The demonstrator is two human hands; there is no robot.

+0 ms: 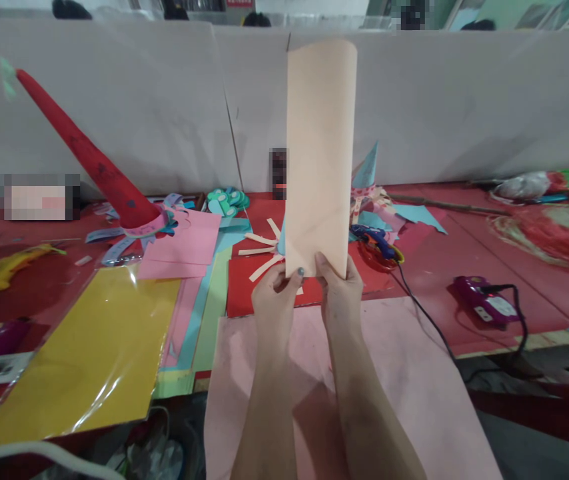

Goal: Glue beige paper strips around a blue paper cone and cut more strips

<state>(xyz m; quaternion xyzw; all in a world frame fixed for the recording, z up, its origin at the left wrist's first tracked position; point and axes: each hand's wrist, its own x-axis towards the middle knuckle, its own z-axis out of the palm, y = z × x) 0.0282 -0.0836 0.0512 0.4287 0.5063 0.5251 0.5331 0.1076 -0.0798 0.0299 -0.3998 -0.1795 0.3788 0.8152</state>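
A tall peach paper sheet (320, 153) stands upright in front of me, curved slightly at the top. My left hand (273, 293) pinches its bottom left corner, thumb on the front. My right hand (340, 293) grips the bottom right edge, fingers closed on it. Both hands hover above a large pink paper sheet (414, 373) that lies on the red table (464, 267) and hangs over its near edge.
A yellow sheet in plastic wrap (89, 347) lies at the left with pink and green sheets beside it. A red paper cone (89, 157) leans at the back left. A blue glue gun (377, 240) and a purple glue gun (482, 300) with cables lie to the right. White partition behind.
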